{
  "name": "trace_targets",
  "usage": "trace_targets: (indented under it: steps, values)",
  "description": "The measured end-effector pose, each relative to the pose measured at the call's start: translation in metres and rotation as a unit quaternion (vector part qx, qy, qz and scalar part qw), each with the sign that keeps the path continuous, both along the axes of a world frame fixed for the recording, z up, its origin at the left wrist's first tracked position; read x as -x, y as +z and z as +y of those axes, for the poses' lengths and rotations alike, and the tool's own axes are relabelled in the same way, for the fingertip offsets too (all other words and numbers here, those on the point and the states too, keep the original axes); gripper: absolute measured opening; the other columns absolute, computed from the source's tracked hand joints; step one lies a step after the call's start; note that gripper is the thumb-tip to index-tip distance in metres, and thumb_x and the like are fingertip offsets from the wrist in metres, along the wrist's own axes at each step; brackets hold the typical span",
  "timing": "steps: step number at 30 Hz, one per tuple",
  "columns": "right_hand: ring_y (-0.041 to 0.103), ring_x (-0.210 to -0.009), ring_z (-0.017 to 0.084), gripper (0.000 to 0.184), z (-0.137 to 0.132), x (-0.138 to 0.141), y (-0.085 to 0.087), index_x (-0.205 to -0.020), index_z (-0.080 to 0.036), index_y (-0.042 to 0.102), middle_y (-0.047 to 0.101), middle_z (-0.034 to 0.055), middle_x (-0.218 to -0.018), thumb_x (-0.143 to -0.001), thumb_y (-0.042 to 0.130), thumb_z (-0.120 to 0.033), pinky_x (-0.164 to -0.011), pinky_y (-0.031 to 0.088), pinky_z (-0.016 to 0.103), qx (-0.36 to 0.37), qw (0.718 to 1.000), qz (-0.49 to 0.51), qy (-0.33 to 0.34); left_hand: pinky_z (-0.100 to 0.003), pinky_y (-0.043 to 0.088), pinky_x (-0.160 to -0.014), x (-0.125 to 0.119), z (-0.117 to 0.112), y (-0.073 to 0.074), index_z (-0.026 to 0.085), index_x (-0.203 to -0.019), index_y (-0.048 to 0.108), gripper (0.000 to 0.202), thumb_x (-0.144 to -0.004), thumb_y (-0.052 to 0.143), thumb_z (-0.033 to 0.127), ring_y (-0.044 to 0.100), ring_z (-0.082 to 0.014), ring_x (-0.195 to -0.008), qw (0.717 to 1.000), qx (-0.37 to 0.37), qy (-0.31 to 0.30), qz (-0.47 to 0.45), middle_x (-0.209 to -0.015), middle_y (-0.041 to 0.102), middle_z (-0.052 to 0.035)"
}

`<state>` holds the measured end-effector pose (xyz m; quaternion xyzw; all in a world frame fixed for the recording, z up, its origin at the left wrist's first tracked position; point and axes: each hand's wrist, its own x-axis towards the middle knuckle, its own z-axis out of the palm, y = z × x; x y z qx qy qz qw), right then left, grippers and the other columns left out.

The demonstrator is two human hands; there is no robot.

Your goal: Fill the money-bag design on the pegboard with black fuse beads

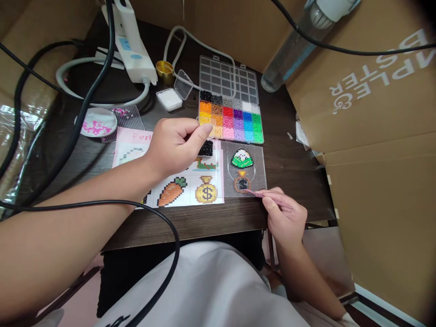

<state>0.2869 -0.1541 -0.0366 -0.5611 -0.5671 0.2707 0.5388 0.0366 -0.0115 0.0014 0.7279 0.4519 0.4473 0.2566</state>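
My left hand (177, 146) is closed, pinching a small clear lid or container (207, 123) above a little tray of black beads (206, 148). My right hand (285, 217) grips pink tweezers (260, 194) whose tip rests on a clear pegboard (259, 170), next to a small round patch of black and brown beads (243, 184). A green and white bead figure (242, 159) sits higher on the same pegboard. A pattern sheet (177, 190) with a carrot and a money bag lies under my left forearm.
An open bead organiser (231, 119) with many colours stands behind the pegboard. A white bead box (169, 99), a gold cap (165, 69), a power strip (131, 43), cables and a dish of pink beads (97, 123) fill the left. Cardboard boxes (378, 136) wall the right.
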Motion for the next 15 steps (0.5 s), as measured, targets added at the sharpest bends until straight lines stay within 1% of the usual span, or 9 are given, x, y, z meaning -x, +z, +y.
trace_targets:
  steps: [6,10,15]
  values:
    - [0.067,-0.082,0.018,0.021,-0.0006,-0.0012,-0.0009,-0.090,-0.026,0.078,0.077,0.0031,-0.085,-0.086,0.066,-0.011,-0.071,0.055,0.034,0.003,1.000,0.002,-0.004,-0.032,0.017,-0.047,-0.0002,0.0008,0.0001,0.018,-0.049,0.026,0.048,-0.086,0.055,0.029,0.022,-0.0097,-0.047,1.000,-0.002,0.002,0.003,-0.049,0.021,0.0031]
    - [0.067,-0.082,0.017,0.022,-0.0004,-0.0016,-0.0014,-0.091,-0.028,0.078,0.077,0.0021,-0.085,-0.085,0.066,-0.010,-0.071,0.055,0.033,-0.004,1.000,0.002,-0.003,-0.032,0.017,-0.048,-0.0005,-0.0002,0.0009,0.019,-0.050,0.025,0.049,-0.087,0.055,0.030,0.021,-0.0102,-0.048,1.000,0.001,0.000,0.002,-0.050,0.020,0.0029]
    - [0.068,-0.083,0.018,0.021,-0.0008,-0.0018,-0.0013,-0.092,-0.027,0.078,0.077,0.0033,-0.087,-0.085,0.066,-0.011,-0.073,0.056,0.036,-0.001,1.000,-0.008,0.004,-0.032,0.018,-0.048,-0.0001,-0.0007,0.0009,0.019,-0.050,0.025,0.049,-0.087,0.055,0.031,0.022,-0.0102,-0.047,1.000,0.004,0.003,0.002,-0.049,0.021,0.0030]
